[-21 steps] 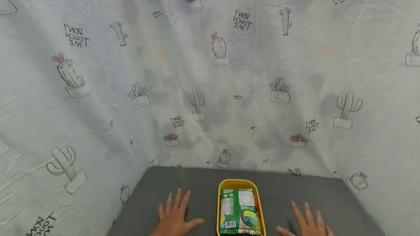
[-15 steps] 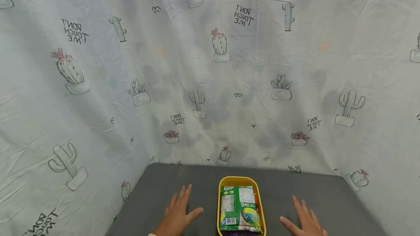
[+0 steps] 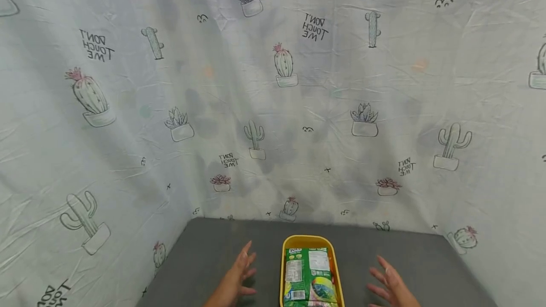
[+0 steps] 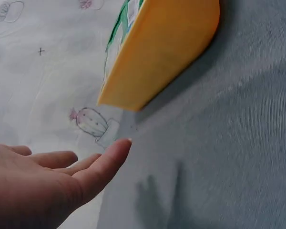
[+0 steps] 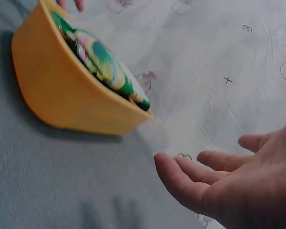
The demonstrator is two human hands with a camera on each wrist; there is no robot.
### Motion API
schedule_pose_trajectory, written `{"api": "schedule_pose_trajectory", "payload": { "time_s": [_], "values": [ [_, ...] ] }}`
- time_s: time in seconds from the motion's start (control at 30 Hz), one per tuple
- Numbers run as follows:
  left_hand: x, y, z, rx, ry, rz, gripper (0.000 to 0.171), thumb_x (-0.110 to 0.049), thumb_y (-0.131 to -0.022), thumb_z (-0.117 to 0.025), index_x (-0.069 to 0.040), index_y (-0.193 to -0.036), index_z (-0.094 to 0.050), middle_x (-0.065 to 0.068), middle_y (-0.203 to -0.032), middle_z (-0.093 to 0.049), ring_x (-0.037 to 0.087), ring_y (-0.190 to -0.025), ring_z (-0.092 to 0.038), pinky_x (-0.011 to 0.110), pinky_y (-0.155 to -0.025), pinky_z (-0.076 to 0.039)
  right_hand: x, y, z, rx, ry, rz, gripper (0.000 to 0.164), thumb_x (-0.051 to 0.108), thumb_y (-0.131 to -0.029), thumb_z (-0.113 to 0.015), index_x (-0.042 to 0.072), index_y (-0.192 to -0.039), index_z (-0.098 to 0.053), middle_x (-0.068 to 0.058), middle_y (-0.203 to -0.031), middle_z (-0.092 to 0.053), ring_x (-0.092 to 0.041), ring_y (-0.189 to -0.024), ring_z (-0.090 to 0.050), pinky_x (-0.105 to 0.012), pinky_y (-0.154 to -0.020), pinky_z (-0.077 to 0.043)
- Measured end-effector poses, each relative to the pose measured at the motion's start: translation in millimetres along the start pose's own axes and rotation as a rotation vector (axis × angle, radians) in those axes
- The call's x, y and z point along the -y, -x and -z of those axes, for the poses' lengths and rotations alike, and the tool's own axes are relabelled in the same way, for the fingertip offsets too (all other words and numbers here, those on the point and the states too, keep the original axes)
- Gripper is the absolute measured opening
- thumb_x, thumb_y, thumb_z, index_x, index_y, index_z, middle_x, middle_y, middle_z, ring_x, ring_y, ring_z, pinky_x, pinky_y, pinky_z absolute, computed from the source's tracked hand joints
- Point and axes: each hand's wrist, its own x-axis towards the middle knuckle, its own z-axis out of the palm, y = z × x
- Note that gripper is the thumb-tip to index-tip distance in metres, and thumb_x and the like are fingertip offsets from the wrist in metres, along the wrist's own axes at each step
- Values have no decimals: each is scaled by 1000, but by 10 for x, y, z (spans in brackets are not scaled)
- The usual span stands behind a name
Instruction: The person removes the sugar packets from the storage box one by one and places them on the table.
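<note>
Yellow rounded-rectangular tub (image 3: 309,237), glossy green printed packet (image 3: 308,276) inside, sits unmoved on dark-grey worktop (image 3: 204,250). Bare left hand (image 3: 238,276) and bare right hand (image 3: 393,284), palm-down earlier, now stand on edge either side, palms inward; each grip loosely spread.

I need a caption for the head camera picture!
Between left hand and right hand, a yellow tub holds a green packet.

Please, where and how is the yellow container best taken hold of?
Probably by its two long side walls, just under the rim: left hand from the left, right hand from the right. The yellow container stands upright, its walls flaring upward.
</note>
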Motion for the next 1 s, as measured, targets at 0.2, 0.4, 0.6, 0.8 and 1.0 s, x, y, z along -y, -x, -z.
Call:
{"api": "schedule_pose_trajectory", "payload": {
  "time_s": [0.2, 0.4, 0.6, 0.8, 1.0],
  "values": [
    [86, -66, -152, -1, 108, 52, 94, -72, -90, -28, -11, -155, 2, 35, -150, -2, 65, -126, -12, 65, -76, -44, 46, -11, -100, 63, -144, -1, 89, 62, -96, -20, 7, -145, 29, -37, -149, -2, -47, -121, -43, -64, -93, -36],
    [203, -143, -207, 43, 186, 75, 96, -73, -89, -28, -11, -154, 5, 36, -150, -1, 65, -126, -10, 66, -76, -44, 87, -65, -220, 74, -183, -14, 90, 64, -95, -26, 10, -148, 24, -33, -150, -15, -50, -123, -40, -63, -92, -37],
    [289, -236, -272, 69, 260, 133, 104, -76, -86, -34, -7, -154, 3, 37, -149, -5, 63, -126, -18, 67, -79, -43, 113, -120, -240, 123, -180, -25, 88, 62, -97, -23, 8, -147, 24, -33, -149, -20, -51, -125, -37, -63, -93, -36],
    [362, -283, -351, 76, 314, 208, 110, -76, -83, -42, -4, -152, 5, 37, -148, -11, 62, -123, -26, 65, -78, -45, 103, -180, -329, 154, -170, -52, 91, 64, -96, -24, 5, -148, 23, -36, -149, -13, -54, -126, -32, -63, -91, -38],
    [401, -314, -397, 107, 375, 224, 104, -69, -87, -45, -6, -153, 4, 32, -150, -15, 57, -122, -33, 65, -76, -45, 112, -222, -411, 172, -177, -67, 92, 64, -96, -24, 4, -148, 22, -37, -150, -1, -54, -126, -32, -63, -91, -38]
  ]
}}
